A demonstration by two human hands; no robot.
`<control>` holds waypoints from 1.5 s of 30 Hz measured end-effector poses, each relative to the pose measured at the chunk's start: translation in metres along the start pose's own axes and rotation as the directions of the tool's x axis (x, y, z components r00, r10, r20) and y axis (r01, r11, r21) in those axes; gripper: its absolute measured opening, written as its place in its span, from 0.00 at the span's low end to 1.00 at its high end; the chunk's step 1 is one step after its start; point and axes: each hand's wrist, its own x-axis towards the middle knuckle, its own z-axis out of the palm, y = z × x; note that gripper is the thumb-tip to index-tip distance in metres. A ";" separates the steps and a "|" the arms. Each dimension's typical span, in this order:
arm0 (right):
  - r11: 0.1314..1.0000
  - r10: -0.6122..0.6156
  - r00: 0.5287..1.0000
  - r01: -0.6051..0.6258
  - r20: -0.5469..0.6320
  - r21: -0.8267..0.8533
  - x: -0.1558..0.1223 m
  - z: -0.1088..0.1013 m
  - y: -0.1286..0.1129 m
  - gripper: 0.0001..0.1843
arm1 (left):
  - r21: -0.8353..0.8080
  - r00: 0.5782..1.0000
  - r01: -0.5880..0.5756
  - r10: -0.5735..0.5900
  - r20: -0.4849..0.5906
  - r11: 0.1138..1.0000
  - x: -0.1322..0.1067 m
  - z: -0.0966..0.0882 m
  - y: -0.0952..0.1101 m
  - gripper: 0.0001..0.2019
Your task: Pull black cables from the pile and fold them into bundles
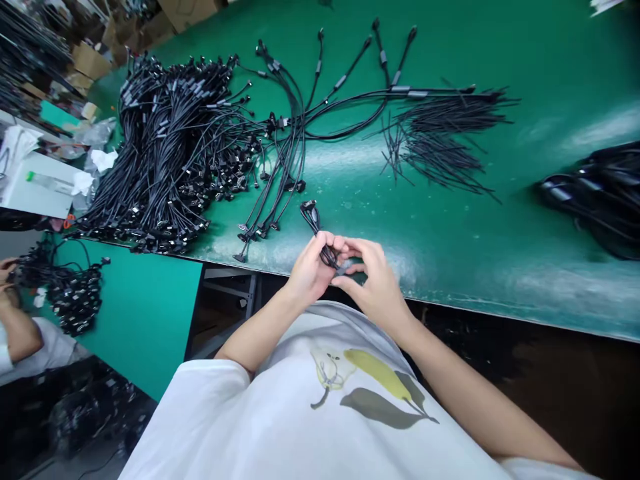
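1. Gripping a doubled black cable (314, 223), the left hand (310, 270) is clenched, with the cable's connector end projecting toward 11 o'clock.
2. The right hand (375, 287) grasps the cable's lower end between thumb and fingers, just beside the left hand.
3. On the green workbench (550, 220), fanned cables (285, 153) lie at 11 o'clock, a large cable heap (170, 153) at 10 o'clock, and thin wire ends (440, 140) at 1 o'clock.
4. A glossy black bundle (590, 200) sits at 3 o'clock.
5. A co-worker's hand (7, 270) is at 9 o'clock, near a connector pile (70, 293).
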 end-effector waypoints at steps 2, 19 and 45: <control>0.994 -0.054 0.998 0.050 -0.034 -0.095 -0.009 0.003 -0.002 0.32 | 0.081 0.995 -0.097 0.099 -0.016 0.992 0.002 0.002 0.000 0.16; 0.977 0.183 0.945 -0.206 0.271 0.058 -0.001 -0.003 -0.020 0.17 | 0.249 0.986 -0.137 0.156 -0.059 0.959 0.001 0.006 -0.012 0.18; 0.577 -0.012 0.978 0.178 0.209 -0.797 0.006 0.002 -0.020 0.25 | 0.086 0.984 -0.159 0.165 -0.063 0.983 -0.004 0.008 0.006 0.13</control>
